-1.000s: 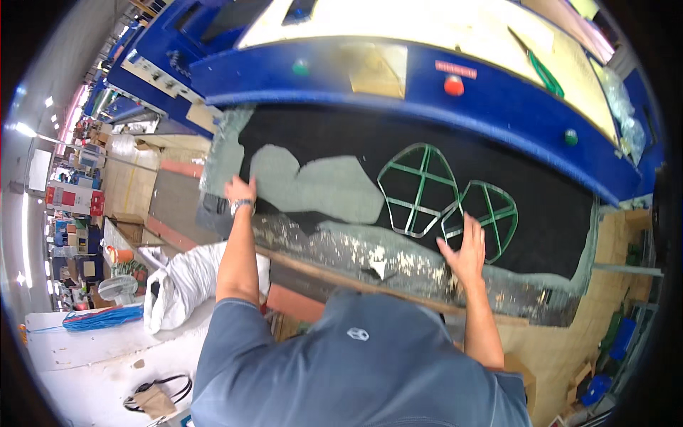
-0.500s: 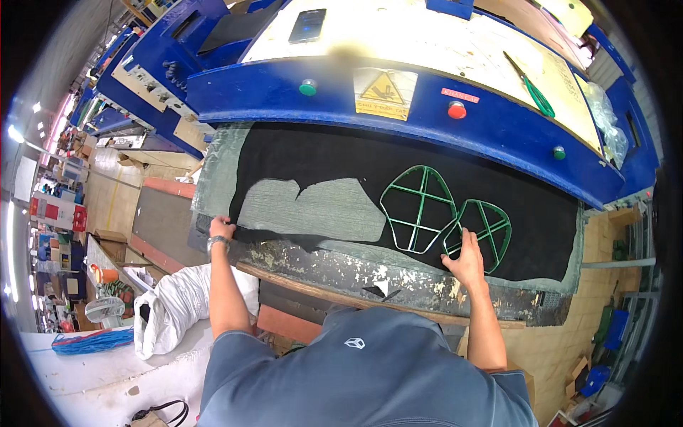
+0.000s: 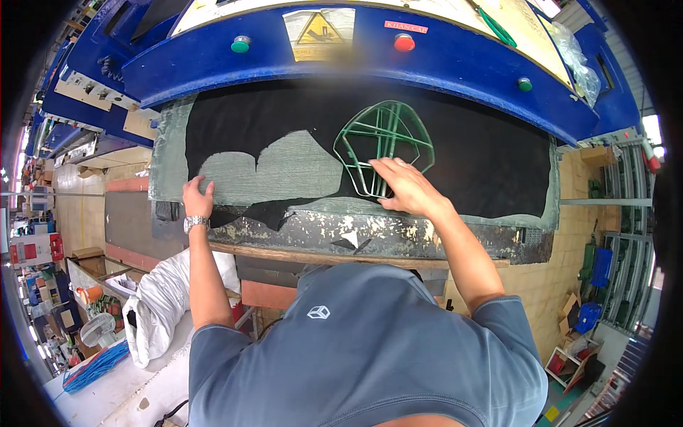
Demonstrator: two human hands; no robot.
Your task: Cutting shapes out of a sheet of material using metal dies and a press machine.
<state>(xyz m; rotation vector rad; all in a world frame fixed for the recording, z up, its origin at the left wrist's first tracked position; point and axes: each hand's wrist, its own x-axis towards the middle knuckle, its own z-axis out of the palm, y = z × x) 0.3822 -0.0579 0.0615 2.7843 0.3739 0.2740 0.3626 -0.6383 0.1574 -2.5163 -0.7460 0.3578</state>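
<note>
A large black fabric sheet [image 3: 491,156] lies on the grey-green cutting board [image 3: 169,160] under the blue press, with wide cut-out gaps at its left. Two green metal cutting dies [image 3: 388,127] overlap on the sheet. My right hand [image 3: 407,188] grips the smaller die at its near side, fingers over the bars; the exact hold is partly hidden. At the sheet's left near corner is my left hand [image 3: 197,198], thumb and forefinger apart, beside the fabric edge. A loose narrow flap of black fabric [image 3: 274,212] hangs along the board's near edge.
Above the board runs the blue press beam [image 3: 462,75], with a red button [image 3: 404,43] and green buttons [image 3: 240,45]. Green-handled scissors [image 3: 496,28] rest on top. A worn ledge [image 3: 306,238] borders the near side; a white sack [image 3: 153,299] stands at left.
My right hand has moved left with the smaller die, which now overlaps the larger one. My left hand's fingers have parted, and the near fabric strip has shifted. The view has tilted toward me.
</note>
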